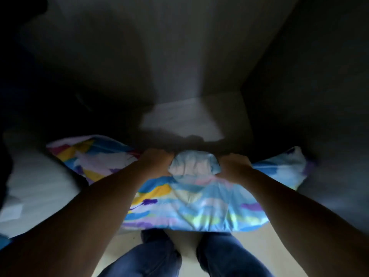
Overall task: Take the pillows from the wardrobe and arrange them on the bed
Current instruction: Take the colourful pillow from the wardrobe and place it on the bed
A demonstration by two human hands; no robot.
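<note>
With the left hand (157, 159) and right hand (234, 166) both bunching fingers into the colourful pillow (191, 204), draw it evenly toward six o'clock, clear of the wardrobe floor (185, 116).

Both arms reach forward and down, almost straight, and come closer together toward the pillow (191, 196). The left hand (156, 161) has its fingers curled into the cloth at the far edge of the pillow, a little left of its middle. The right hand (234, 166) grips the same edge just right of the middle. Between the two hands the cloth bulges up. Both forearms are bare.
</note>
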